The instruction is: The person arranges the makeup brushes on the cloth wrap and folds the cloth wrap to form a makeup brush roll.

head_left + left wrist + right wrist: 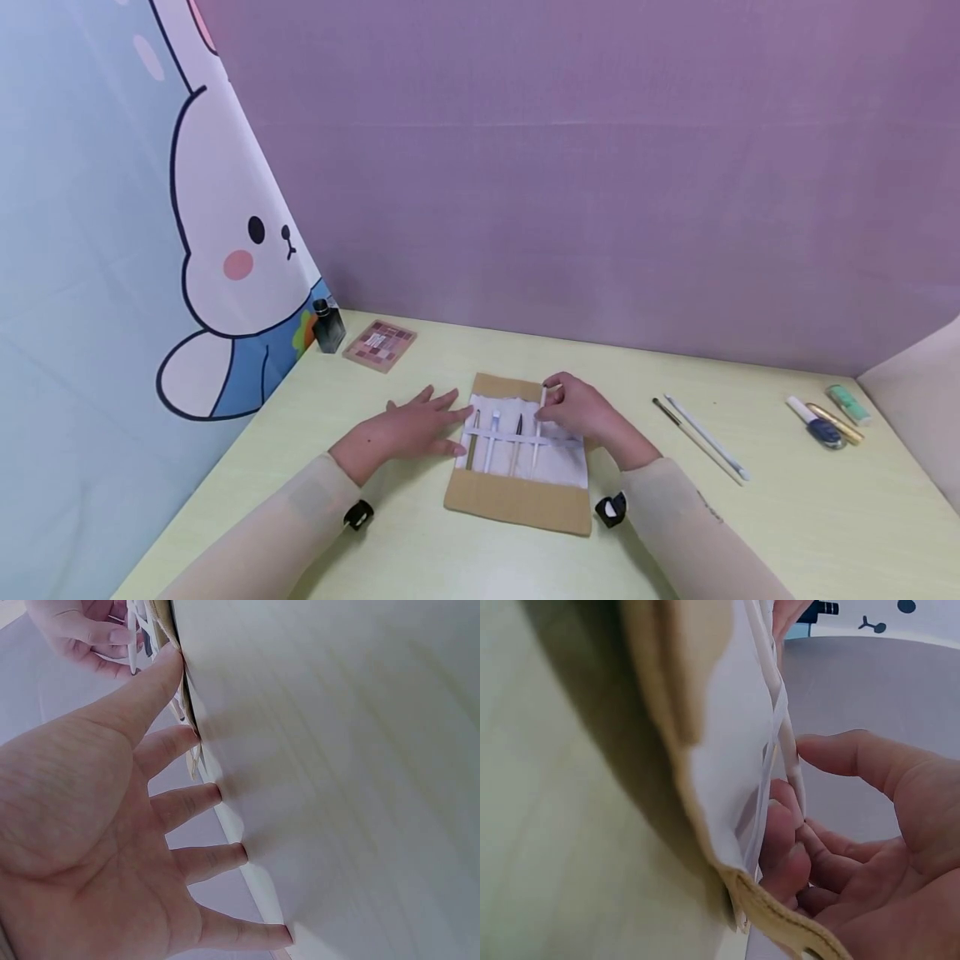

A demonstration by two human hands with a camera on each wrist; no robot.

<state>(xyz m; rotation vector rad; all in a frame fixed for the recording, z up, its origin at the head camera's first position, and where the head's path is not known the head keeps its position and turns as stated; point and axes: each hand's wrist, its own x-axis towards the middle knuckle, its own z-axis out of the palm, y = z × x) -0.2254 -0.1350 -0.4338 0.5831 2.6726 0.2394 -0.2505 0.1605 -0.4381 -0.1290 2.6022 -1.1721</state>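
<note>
A tan brush roll (517,502) with a white lining lies unfolded on the table. Several slim brushes stand in a row under its white elastic band (502,436). My right hand (581,410) pinches a slim white makeup brush (791,761) between thumb and fingers near its upper end; its lower part (536,454) passes under the band. My left hand (416,427) is spread flat at the roll's left side. In the left wrist view, its thumb (161,671) and index fingertip touch the roll's edge, and the other fingertips rest on the table.
To the right lie a dark-tipped brush (697,442) and a white stick (708,437). Farther right are a white-and-blue item (821,429), a gold tube (840,423) and a green packet (849,404). A dark bottle (328,329) and an eyeshadow palette (380,345) sit back left.
</note>
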